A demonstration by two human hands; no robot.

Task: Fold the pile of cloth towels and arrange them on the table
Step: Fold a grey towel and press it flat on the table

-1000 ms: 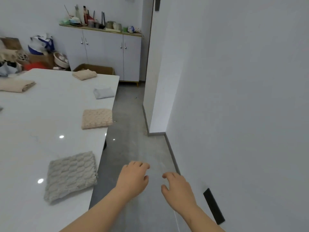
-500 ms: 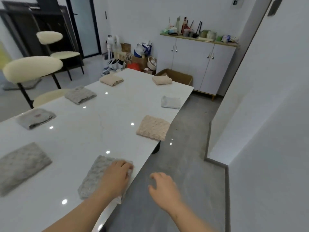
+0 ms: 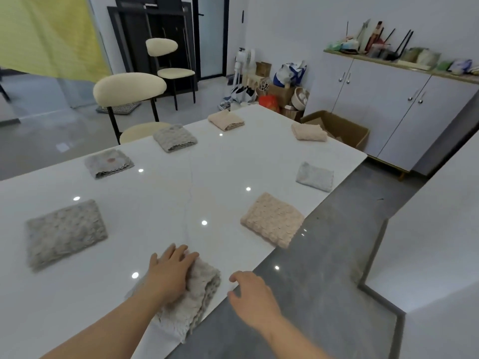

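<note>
Several folded cloth towels lie spread over the white table [image 3: 160, 193]. My left hand [image 3: 169, 273] rests flat, fingers straight, on a folded grey towel [image 3: 199, 294] at the near right edge of the table. My right hand [image 3: 250, 294] hovers just beyond that edge, fingers loosely curled, holding nothing. A beige towel [image 3: 272, 220] lies further along the same edge, then a pale grey towel [image 3: 315, 176] and a beige towel at the far corner [image 3: 308, 132]. Grey towels [image 3: 64, 233] [image 3: 108, 163] [image 3: 175, 138] and a beige one [image 3: 225, 120] line the left side.
Cream chairs [image 3: 129, 86] stand at the table's far left side. A cardboard box [image 3: 337, 128] sits on the floor past the far corner, beside a white cabinet [image 3: 388, 104] with clutter on top. Grey floor runs along the right, bounded by a white wall [image 3: 435, 229].
The view has swung left from the wall onto the table. My left hand moved onto the near grey towel and now lies on it; my right hand stays off the table's edge.
</note>
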